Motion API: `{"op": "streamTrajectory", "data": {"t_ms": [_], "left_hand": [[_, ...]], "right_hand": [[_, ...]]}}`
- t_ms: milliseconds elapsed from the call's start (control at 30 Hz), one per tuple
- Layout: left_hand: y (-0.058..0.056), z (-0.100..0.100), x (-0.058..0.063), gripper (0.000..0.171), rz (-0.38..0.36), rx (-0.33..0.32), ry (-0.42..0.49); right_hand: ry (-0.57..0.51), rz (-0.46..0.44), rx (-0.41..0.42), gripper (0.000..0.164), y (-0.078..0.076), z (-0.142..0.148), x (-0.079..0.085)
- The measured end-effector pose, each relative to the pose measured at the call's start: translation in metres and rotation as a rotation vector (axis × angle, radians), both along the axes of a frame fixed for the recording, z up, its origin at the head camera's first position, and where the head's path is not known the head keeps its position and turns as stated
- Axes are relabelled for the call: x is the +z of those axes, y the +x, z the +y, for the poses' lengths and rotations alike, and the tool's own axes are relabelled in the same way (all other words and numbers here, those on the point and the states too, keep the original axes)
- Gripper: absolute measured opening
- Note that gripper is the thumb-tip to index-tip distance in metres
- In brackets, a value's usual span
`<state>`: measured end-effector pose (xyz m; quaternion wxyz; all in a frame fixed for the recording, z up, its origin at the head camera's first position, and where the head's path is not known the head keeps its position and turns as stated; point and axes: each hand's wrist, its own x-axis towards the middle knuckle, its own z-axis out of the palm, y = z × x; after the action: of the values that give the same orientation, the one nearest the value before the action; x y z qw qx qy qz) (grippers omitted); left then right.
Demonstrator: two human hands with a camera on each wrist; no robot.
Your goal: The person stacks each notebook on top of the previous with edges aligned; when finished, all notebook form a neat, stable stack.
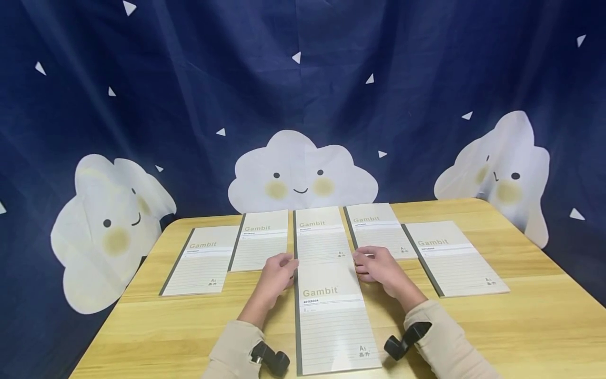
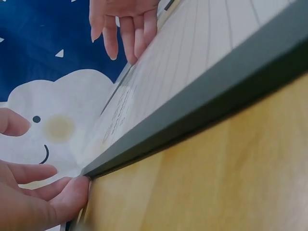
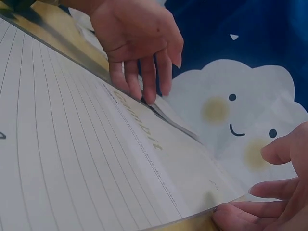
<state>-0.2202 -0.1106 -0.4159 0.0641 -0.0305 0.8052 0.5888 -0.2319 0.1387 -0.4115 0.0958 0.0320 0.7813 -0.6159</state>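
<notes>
A pale "Gambit" notebook (image 1: pixel 333 329) with a dark spine lies flat at the front of the wooden table. Its top end meets the lower end of the middle back notebook (image 1: pixel 319 231). My left hand (image 1: pixel 278 271) is at the front notebook's upper left corner, fingertips at the spine (image 2: pixel 192 96). On the opposite side, my right hand (image 1: pixel 381 268) has its fingertips at the upper right corner. In the right wrist view, its loosely bent fingers (image 3: pixel 274 197) rest along the notebook's edge. Neither hand is wrapped around anything.
Matching notebooks lie in an arc: two on the left (image 1: pixel 201 258) (image 1: pixel 260 239), and two on the right (image 1: pixel 381 229) (image 1: pixel 456 255). Behind the table (image 1: pixel 535 316) hangs a dark blue curtain (image 1: pixel 331 95) with smiling clouds. Black cameras (image 1: pixel 272 358) are strapped over both sleeves.
</notes>
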Motion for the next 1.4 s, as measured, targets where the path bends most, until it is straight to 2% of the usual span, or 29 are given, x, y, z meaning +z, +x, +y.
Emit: {"op": "streamTrajectory", "data": {"t_ms": [367, 600, 833, 1167, 1333, 1400], "left_hand": [[-0.0012, -0.0040, -0.0049, 0.046, -0.004, 0.015, 0.105], [-0.0009, -0.0042, -0.0054, 0.040, 0.006, 0.009, 0.110], [-0.0003, -0.0050, -0.0063, 0.043, 0.042, 0.015, 0.210], [0.0002, -0.0057, -0.0054, 0.037, 0.035, 0.006, 0.365], [0.0009, -0.0051, -0.0046, 0.034, 0.054, -0.014, 0.404], [0.0011, -0.0047, -0.0044, 0.034, 0.063, -0.021, 0.393]], "right_hand": [[-0.014, -0.011, -0.004, 0.046, 0.0016, 0.0015, 0.0028], [-0.025, -0.015, -0.014, 0.046, 0.0015, 0.0005, 0.0048], [-0.015, -0.014, -0.010, 0.043, 0.0013, -0.0002, 0.0036], [0.020, -0.014, -0.006, 0.044, 0.0007, 0.0000, -0.0004], [0.072, -0.020, 0.012, 0.046, 0.0010, -0.0002, -0.0015], [0.084, -0.026, 0.015, 0.046, 0.0013, 0.0000, -0.0014]]}}
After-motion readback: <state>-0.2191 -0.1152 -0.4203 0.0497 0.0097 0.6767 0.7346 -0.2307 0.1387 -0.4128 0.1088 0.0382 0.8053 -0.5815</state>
